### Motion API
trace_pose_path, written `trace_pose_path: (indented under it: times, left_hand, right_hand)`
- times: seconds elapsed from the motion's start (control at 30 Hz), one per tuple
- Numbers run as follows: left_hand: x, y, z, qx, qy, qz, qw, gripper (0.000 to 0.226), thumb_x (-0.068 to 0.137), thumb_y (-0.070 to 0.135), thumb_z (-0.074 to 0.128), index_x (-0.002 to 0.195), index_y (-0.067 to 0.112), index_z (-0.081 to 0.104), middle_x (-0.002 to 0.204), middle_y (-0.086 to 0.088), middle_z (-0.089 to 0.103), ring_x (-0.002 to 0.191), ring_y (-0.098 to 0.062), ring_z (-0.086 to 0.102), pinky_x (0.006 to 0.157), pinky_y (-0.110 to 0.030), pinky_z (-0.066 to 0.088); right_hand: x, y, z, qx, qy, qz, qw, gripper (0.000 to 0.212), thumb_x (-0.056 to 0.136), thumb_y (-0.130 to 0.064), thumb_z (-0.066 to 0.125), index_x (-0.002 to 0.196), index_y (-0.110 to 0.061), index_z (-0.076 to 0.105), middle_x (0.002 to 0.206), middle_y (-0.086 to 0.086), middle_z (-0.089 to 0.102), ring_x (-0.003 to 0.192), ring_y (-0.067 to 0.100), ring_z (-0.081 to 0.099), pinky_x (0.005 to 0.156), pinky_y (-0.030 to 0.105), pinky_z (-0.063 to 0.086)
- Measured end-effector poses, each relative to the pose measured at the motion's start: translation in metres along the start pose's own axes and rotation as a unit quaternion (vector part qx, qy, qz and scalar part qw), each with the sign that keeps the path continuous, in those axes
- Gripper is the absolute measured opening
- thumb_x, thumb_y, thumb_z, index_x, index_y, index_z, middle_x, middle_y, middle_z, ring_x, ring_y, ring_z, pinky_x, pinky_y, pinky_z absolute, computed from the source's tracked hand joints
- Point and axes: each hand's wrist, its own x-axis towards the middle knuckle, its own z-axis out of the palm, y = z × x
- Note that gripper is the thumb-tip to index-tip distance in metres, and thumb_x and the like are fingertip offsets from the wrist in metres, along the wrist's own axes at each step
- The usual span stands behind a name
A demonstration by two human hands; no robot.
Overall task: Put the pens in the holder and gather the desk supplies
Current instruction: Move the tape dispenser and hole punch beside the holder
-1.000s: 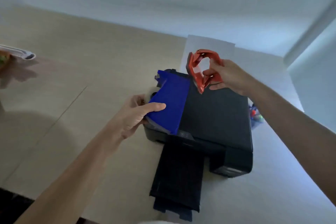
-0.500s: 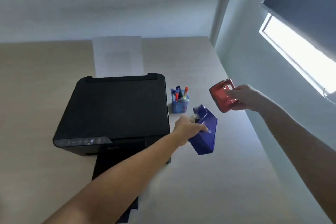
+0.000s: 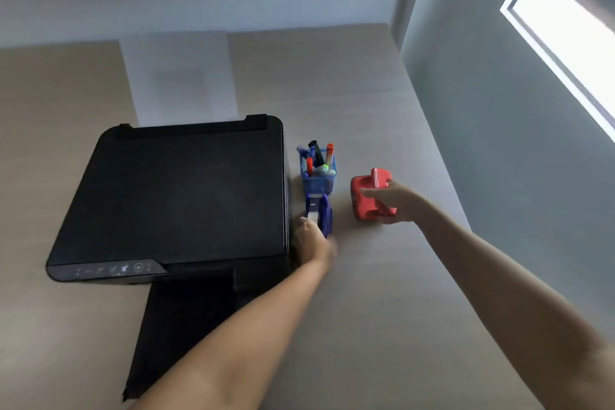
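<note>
A blue mesh pen holder (image 3: 318, 180) stands on the desk right of the printer, with several pens and markers (image 3: 320, 156) upright in it. Directly in front of it a blue tape dispenser (image 3: 320, 212) rests on the desk, and my left hand (image 3: 313, 242) grips its near end. To the right a red hole punch (image 3: 368, 198) sits on the desk surface with my right hand (image 3: 389, 201) closed around its right side. The two items lie about a hand's width apart.
A black printer (image 3: 179, 196) fills the left of the desk, its output tray (image 3: 179, 326) sticking out toward me and white paper (image 3: 179, 76) standing in its rear feed. A wall (image 3: 499, 150) runs along the desk's right edge, with a window higher up.
Both hands carried the tape dispenser and hole punch from above the printer to the right, then lowered them onto the desk beside the pen holder. The view swung right.
</note>
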Motion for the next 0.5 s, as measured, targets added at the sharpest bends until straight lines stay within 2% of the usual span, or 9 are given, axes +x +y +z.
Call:
trace_pose_path:
  times: [0.07, 0.13, 0.23, 0.37, 0.5]
  left_hand:
    - [-0.002, -0.002, 0.007, 0.031, -0.002, 0.011, 0.999, 0.039, 0.081, 0.016, 0.063, 0.114, 0.0, 0.047, 0.118, -0.017, 0.061, 0.108, -0.036, 0.061, 0.087, -0.04, 0.049]
    - [-0.003, 0.002, 0.011, 0.048, -0.003, 0.01, 0.999, 0.043, 0.084, 0.019, 0.062, 0.118, 0.001, 0.044, 0.121, -0.016, 0.059, 0.112, -0.033, 0.06, 0.089, -0.038, 0.047]
    - [0.001, 0.007, 0.013, 0.05, -0.003, -0.012, 0.999, 0.051, 0.083, 0.023, 0.065, 0.123, 0.001, 0.041, 0.123, -0.016, 0.059, 0.113, -0.033, 0.061, 0.09, -0.038, 0.049]
    - [0.004, 0.009, 0.011, 0.051, -0.003, -0.027, 0.998, 0.056, 0.081, 0.023, 0.069, 0.124, 0.001, 0.04, 0.125, -0.016, 0.06, 0.113, -0.033, 0.061, 0.09, -0.039, 0.05]
    - [0.004, 0.01, 0.01, 0.021, -0.03, -0.036, 0.999, 0.068, 0.076, 0.027, 0.077, 0.127, 0.002, 0.038, 0.128, -0.016, 0.058, 0.117, -0.032, 0.06, 0.091, -0.038, 0.05]
  right_hand:
    - [0.008, -0.005, 0.011, 0.001, -0.002, 0.01, 1.0, 0.058, 0.078, -0.034, 0.073, 0.121, -0.012, 0.039, 0.11, 0.01, 0.046, 0.1, 0.028, 0.051, 0.087, 0.049, 0.055]
    - [0.014, -0.01, 0.02, -0.001, 0.0, 0.022, 1.0, 0.052, 0.08, -0.035, 0.07, 0.114, -0.011, 0.038, 0.099, 0.008, 0.046, 0.096, 0.028, 0.052, 0.089, 0.049, 0.054]
    - [0.022, -0.017, 0.032, -0.029, 0.0, 0.04, 0.999, 0.052, 0.081, -0.042, 0.068, 0.111, -0.01, 0.039, 0.082, 0.005, 0.045, 0.081, 0.026, 0.057, 0.077, 0.041, 0.055]
    - [0.027, -0.022, 0.042, -0.072, 0.014, 0.025, 0.997, 0.051, 0.082, -0.048, 0.064, 0.102, -0.008, 0.042, 0.09, 0.009, 0.049, 0.081, 0.028, 0.058, 0.063, 0.035, 0.055]
    - [0.026, -0.021, 0.038, -0.125, 0.032, -0.02, 0.991, 0.058, 0.082, -0.055, 0.059, 0.099, 0.0, 0.049, 0.09, 0.012, 0.051, 0.094, 0.035, 0.066, 0.082, 0.049, 0.059]
